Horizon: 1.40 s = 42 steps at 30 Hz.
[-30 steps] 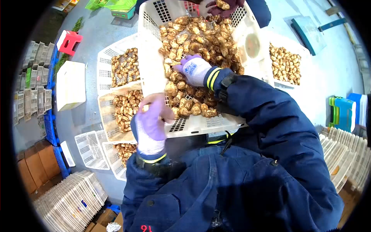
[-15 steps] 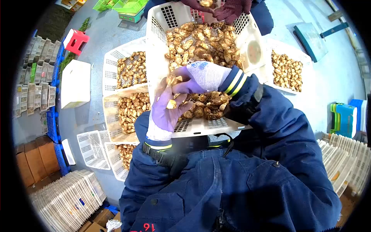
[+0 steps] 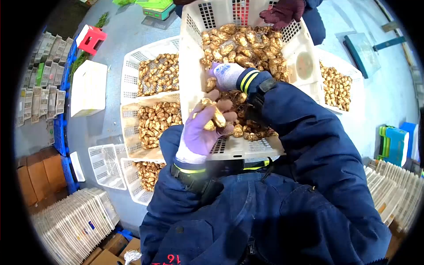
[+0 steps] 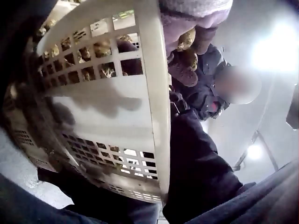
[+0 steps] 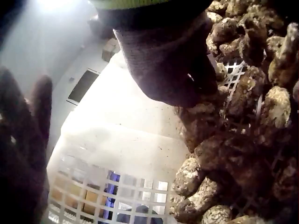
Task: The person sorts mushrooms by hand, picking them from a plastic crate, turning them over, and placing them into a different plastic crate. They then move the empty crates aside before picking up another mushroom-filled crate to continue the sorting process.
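Several lumpy brown tubers (image 3: 214,115) (image 4: 186,40) lie in my gloved left hand (image 3: 203,128) (image 4: 196,28), its fingers curled round them above the near left part of a large white crate (image 3: 192,99) (image 4: 103,100). My gloved right hand (image 3: 227,76) (image 5: 168,65) reaches down inside that crate, close to the left wall, against the tuber pile (image 3: 247,48) (image 5: 243,93). Its fingertips are hidden, so whether they hold a tuber cannot be told. In the right wrist view, the left hand (image 5: 23,140) shows dark at the left edge.
Another person's dark-gloved hand (image 3: 285,14) is over the far right crate corner. Crates of tubers (image 3: 158,75) stand on the left and another (image 3: 336,87) on the right. Stacked white trays (image 3: 77,225), a red stool (image 3: 91,39) and a white box (image 3: 88,88) are farther left.
My hands met over the crate, then parted; the left now holds several tubers in view and the right has moved back to the pile. The other person's light-coloured piece has left view.
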Available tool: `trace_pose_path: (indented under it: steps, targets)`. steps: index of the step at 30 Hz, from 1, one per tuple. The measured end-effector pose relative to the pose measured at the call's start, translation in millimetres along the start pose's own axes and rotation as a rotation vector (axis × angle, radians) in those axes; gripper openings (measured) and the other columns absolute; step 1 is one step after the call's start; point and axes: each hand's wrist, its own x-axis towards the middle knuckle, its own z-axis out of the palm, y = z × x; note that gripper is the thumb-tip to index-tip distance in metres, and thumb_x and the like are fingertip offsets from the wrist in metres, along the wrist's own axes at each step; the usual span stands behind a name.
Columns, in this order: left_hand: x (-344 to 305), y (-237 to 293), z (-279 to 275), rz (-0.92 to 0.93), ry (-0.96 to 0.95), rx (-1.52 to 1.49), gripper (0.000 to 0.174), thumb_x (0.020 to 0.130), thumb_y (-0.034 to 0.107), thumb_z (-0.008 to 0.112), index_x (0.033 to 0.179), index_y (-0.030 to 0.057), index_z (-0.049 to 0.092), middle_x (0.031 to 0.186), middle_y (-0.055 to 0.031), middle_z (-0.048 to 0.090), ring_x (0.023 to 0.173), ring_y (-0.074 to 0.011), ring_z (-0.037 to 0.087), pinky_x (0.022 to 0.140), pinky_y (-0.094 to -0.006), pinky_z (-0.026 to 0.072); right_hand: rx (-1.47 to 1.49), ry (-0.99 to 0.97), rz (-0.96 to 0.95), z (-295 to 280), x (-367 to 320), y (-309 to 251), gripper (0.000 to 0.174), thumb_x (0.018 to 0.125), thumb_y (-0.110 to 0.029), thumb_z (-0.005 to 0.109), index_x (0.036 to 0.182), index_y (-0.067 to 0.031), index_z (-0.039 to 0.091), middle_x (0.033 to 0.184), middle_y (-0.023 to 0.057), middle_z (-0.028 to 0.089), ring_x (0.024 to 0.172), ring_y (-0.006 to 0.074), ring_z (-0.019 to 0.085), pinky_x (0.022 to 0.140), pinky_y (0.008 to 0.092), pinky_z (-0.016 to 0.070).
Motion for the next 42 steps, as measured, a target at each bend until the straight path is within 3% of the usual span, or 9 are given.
trace_pose_path:
  steps: [4, 8, 15, 24, 29, 38, 40, 41, 42]
  targets:
    - [1.6, -0.7, 0.9, 0.051, 0.009, -0.007, 0.055, 0.088, 0.003, 0.059, 0.14, 0.0029, 0.04, 0.121, -0.0217, 0.058, 0.106, -0.0355, 0.062, 0.083, -0.0452, 0.0573, 0.278, 0.23, 0.007, 14.0, -13.2, 35.7, 0.035, 0.075, -0.014, 0.067, 0.109, -0.0086, 0.066, 0.094, 0.0121, 0.069, 0.087, 0.0265, 0.067, 0.079, 0.0371, 0.0522]
    - [-1.4, -2.2, 2.2, 0.094, 0.07, 0.206, 0.056, 0.084, 0.0, 0.058, 0.137, -0.0003, 0.042, 0.114, -0.0212, 0.061, 0.101, -0.0343, 0.065, 0.082, -0.0448, 0.058, 1.271, 0.245, -0.158, -27.7, -78.1, 31.8, 0.027, 0.08, -0.01, 0.069, 0.106, -0.0049, 0.068, 0.09, 0.0065, 0.069, 0.087, 0.0146, 0.065, 0.079, 0.0284, 0.052]
    - [-1.7, -9.1, 4.5, 0.16, 0.107, 0.366, 0.049, 0.089, 0.016, 0.066, 0.131, 0.0034, 0.045, 0.107, -0.0122, 0.061, 0.093, -0.0227, 0.062, 0.077, -0.0335, 0.0551, 1.242, 0.304, -0.318, -42.5, -133.9, -2.5, 0.034, 0.082, -0.007, 0.06, 0.115, -0.0042, 0.066, 0.099, 0.0008, 0.067, 0.089, 0.0094, 0.06, 0.081, 0.0246, 0.0481]
    - [2.4, -6.8, -5.1, 0.078, 0.04, 0.305, 0.048, 0.089, 0.008, 0.063, 0.133, 0.0046, 0.044, 0.114, -0.0172, 0.062, 0.1, -0.0323, 0.066, 0.08, -0.044, 0.0595, 1.059, 0.19, -0.298, -20.8, -116.7, -22.2, 0.029, 0.081, -0.015, 0.07, 0.109, -0.0078, 0.068, 0.088, 0.0004, 0.068, 0.089, 0.0099, 0.063, 0.078, 0.0259, 0.0494]
    - [-0.4, -7.2, 2.0, 0.151, 0.089, 0.359, 0.041, 0.085, 0.007, 0.067, 0.123, 0.0015, 0.052, 0.113, -0.0216, 0.064, 0.096, -0.0334, 0.067, 0.078, -0.043, 0.0589, 1.282, 0.325, -0.385, -18.8, -110.2, -8.8, 0.038, 0.087, -0.021, 0.064, 0.123, -0.0088, 0.064, 0.111, 0.0048, 0.069, 0.1, 0.0141, 0.062, 0.085, 0.0275, 0.0496]
    - [-4.1, -8.5, 0.9, 0.137, 0.117, 0.372, 0.04, 0.082, 0.006, 0.067, 0.118, -0.0009, 0.053, 0.106, -0.0203, 0.065, 0.094, -0.0341, 0.067, 0.074, -0.0427, 0.0565, 0.166, 0.591, 0.034, 0.9, -94.1, 100.1, 0.023, 0.089, -0.012, 0.061, 0.111, -0.0106, 0.069, 0.1, 0.0082, 0.069, 0.083, 0.0136, 0.062, 0.074, 0.0283, 0.0506]
    - [0.6, -11.5, -7.9, 0.013, -0.011, 0.302, 0.037, 0.081, 0.003, 0.066, 0.116, 0.0001, 0.055, 0.103, -0.0179, 0.066, 0.09, -0.032, 0.067, 0.075, -0.0406, 0.0553, 0.237, 0.426, 0.194, 2.0, -94.4, 89.8, 0.027, 0.086, -0.008, 0.059, 0.11, -0.0121, 0.069, 0.086, 0.0091, 0.07, 0.073, 0.0165, 0.063, 0.066, 0.0311, 0.0516]
    - [8.1, -7.0, -11.9, 0.289, -0.356, 0.906, 0.037, 0.082, 0.003, 0.066, 0.117, 0.0004, 0.057, 0.1, -0.016, 0.067, 0.088, -0.028, 0.067, 0.074, -0.0376, 0.0548, 0.324, 0.403, 0.246, 3.8, -96.0, 85.8, 0.028, 0.085, -0.008, 0.058, 0.11, -0.0121, 0.069, 0.083, 0.0087, 0.069, 0.07, 0.0167, 0.063, 0.064, 0.0315, 0.0514]
    - [4.8, -12.1, -13.6, 0.036, -0.213, 0.835, 0.037, 0.082, 0.004, 0.066, 0.118, 0.0014, 0.059, 0.095, -0.012, 0.068, 0.085, -0.0217, 0.067, 0.073, -0.0326, 0.0539, 0.408, 0.381, 0.299, 4.6, -97.0, 82.0, 0.029, 0.084, -0.007, 0.057, 0.11, -0.0121, 0.069, 0.079, 0.0084, 0.069, 0.068, 0.017, 0.063, 0.062, 0.0318, 0.0512]
